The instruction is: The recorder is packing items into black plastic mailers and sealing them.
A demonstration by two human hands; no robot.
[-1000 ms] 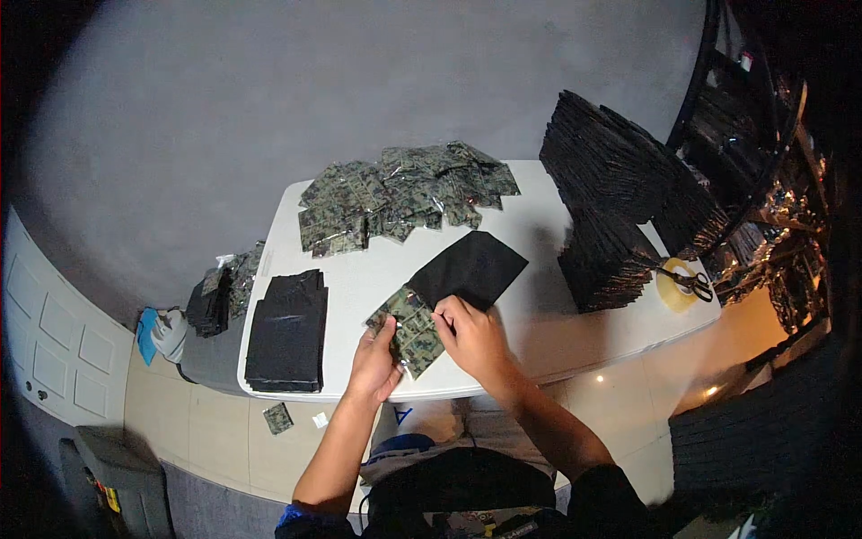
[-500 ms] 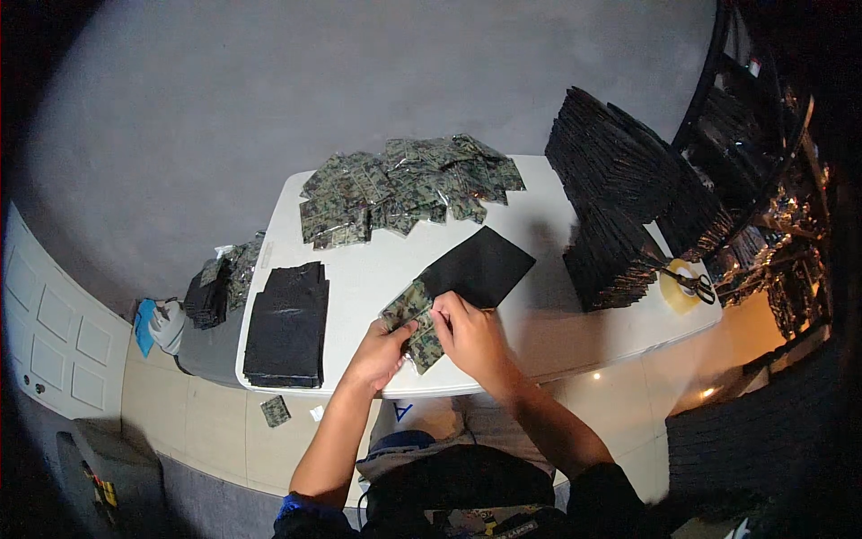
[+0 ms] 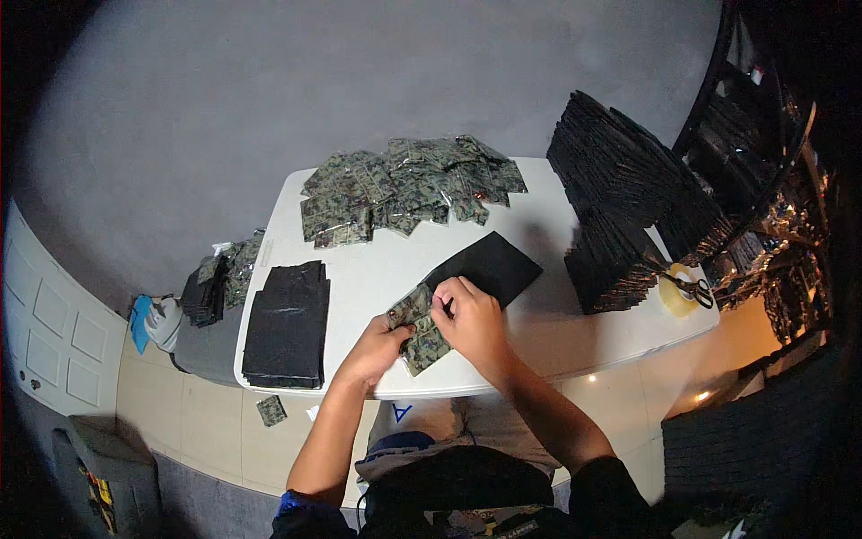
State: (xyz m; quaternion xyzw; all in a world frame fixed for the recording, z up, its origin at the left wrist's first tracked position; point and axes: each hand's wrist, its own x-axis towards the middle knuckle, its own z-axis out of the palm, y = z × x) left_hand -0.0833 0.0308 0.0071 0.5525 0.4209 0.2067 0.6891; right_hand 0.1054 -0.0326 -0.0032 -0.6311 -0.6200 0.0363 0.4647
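A camouflage-patterned packet in clear plastic (image 3: 426, 350) lies near the table's front edge, at the lower left end of a flat black pouch (image 3: 498, 267). My left hand (image 3: 370, 350) grips the packet's left side, its thumb on top. Fingers closed in a pinch, my right hand (image 3: 473, 322) works where packet and pouch meet; whether it grips the pouch's edge or the packet is hidden. How far the packet sits inside or over the pouch I cannot tell. To the left rests a stack of flat black pouches (image 3: 285, 328).
Camouflage packets (image 3: 395, 184) are heaped at the white table's (image 3: 359, 269) far side. Tall piles of black pouches (image 3: 620, 171) stand on the right, beside scissors (image 3: 691, 286) and a tape roll (image 3: 675, 296). One packet (image 3: 271, 410) lies on the floor.
The black pouch and packet have shifted very slightly to the right with my hands. My right hand has risen a little and its fingers are more curled.
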